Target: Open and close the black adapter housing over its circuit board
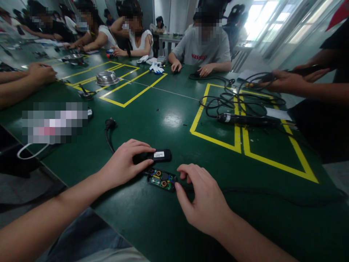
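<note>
My left hand [127,160] is closed on the left end of a black plastic cover [163,155] with a white label, thumb and fingers on opposite edges. Just below it on the green table lies an open black case [160,179] showing a circuit board with copper coils and coloured wires. At the case's right end is my right hand [200,193], fingers curled and apart from the thumb. The thumb tip is at the case's edge; whether it presses there I cannot tell. A black cord with a plug [110,124] leads toward my left hand.
Coiled black cables [226,100] and a dark handheld tool [234,118] lie at right within yellow tape [215,142]. A metal bowl [107,78] and gloves [156,68] are farther back. Several people sit around the table; another person's hands [280,82] hold cable at right.
</note>
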`<act>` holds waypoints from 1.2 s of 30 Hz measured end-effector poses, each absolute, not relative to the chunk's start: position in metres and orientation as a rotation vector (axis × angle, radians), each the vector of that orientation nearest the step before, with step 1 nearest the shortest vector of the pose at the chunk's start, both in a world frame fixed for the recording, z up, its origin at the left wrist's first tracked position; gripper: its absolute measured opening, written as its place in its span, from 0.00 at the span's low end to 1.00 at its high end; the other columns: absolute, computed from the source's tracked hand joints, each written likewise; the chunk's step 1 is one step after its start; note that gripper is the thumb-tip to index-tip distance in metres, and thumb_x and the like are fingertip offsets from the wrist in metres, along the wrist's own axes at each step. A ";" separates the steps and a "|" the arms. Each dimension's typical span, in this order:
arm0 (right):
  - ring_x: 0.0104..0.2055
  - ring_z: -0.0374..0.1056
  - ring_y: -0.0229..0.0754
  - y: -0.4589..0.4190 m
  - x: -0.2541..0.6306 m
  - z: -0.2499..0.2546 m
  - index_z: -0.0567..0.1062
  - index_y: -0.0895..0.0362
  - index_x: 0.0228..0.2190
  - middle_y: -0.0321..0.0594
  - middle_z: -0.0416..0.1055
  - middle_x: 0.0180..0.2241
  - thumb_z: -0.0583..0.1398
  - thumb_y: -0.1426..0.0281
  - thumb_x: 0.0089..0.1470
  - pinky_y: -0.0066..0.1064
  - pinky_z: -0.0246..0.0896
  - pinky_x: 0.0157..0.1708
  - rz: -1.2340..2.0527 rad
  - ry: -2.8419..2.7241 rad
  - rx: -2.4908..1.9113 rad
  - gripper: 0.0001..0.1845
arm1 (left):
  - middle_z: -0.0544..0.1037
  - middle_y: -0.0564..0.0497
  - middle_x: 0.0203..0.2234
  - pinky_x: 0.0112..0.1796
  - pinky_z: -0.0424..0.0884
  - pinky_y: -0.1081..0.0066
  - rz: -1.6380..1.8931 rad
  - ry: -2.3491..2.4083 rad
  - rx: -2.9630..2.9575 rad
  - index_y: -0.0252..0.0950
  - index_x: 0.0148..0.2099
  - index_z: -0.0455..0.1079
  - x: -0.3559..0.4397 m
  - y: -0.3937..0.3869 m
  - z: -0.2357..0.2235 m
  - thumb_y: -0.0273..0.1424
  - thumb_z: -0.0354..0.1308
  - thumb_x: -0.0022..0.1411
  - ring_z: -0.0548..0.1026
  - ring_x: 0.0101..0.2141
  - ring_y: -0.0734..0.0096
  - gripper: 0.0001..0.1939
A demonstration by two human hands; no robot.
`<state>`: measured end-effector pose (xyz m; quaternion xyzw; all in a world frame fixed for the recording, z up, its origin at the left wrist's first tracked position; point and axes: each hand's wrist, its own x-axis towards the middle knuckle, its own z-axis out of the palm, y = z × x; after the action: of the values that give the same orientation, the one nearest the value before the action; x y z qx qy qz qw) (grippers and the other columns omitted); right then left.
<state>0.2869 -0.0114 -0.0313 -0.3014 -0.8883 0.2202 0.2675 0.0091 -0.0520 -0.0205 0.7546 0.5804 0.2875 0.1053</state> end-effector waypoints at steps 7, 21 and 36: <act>0.46 0.73 0.52 -0.013 0.288 -0.029 0.64 0.55 0.59 0.49 0.74 0.47 0.59 0.69 0.60 0.44 0.67 0.42 0.605 -2.346 -0.861 0.26 | 0.85 0.44 0.50 0.51 0.79 0.61 1.063 1.427 2.324 0.38 0.58 0.78 0.008 -0.063 -0.013 0.31 0.61 0.76 0.82 0.48 0.61 0.12; 0.44 0.72 0.51 -0.010 0.286 -0.029 0.78 0.55 0.44 0.45 0.78 0.44 0.65 0.70 0.60 0.44 0.64 0.42 0.673 -2.435 -0.783 0.10 | 0.84 0.41 0.48 0.46 0.78 0.62 0.876 1.186 2.517 0.37 0.59 0.76 0.017 -0.069 -0.010 0.28 0.62 0.72 0.82 0.44 0.60 0.14; 0.37 0.68 0.48 -0.013 0.286 -0.028 0.72 0.57 0.45 0.42 0.74 0.38 0.61 0.68 0.60 0.40 0.58 0.37 0.628 -2.380 -0.815 0.12 | 0.85 0.45 0.50 0.49 0.80 0.65 1.122 1.524 2.252 0.38 0.57 0.72 0.011 -0.068 -0.021 0.32 0.64 0.73 0.84 0.46 0.62 0.13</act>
<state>0.2864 -0.0128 -0.0284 -0.3027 -0.8836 0.2331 0.2709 0.0108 -0.0683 -0.0213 0.7618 0.5154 0.3795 0.0998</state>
